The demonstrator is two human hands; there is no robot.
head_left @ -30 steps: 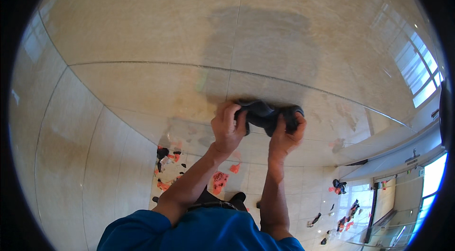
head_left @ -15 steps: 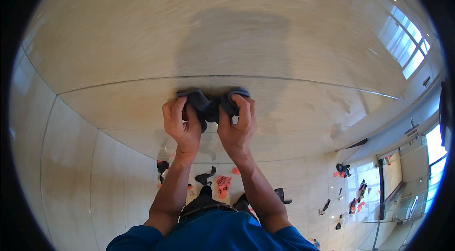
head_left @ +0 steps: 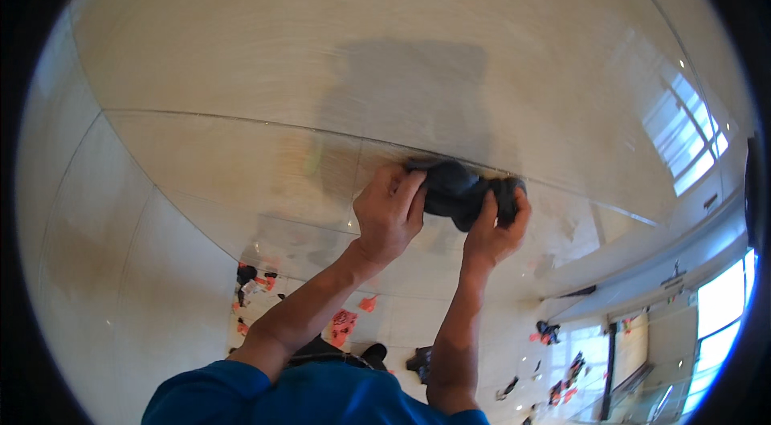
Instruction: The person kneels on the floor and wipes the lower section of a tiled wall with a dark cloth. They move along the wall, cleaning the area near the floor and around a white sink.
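A bunched piece of dark grey cloth (head_left: 451,188), slightly blurred, is stretched between my two hands in front of the glossy beige tiled wall. My left hand (head_left: 389,212) pinches its left end between thumb and fingers. The right end is gripped by my right hand (head_left: 494,239), thumb on the near side and fingers curled round the edge. Folds hide the cloth's full shape. Its upper edge lies close to a dark joint line in the tiles; whether it touches the wall I cannot tell.
Below, red plastic bags (head_left: 344,327) and dark items (head_left: 246,272) lie scattered on the tiled floor, with several more at the right (head_left: 569,377). A side wall (head_left: 173,288) stands at left; a bright window (head_left: 719,337) is at right.
Both hands have moved right with the cloth, which now slants down to the right. The view has shifted, and more of the cloth spans between my hands.
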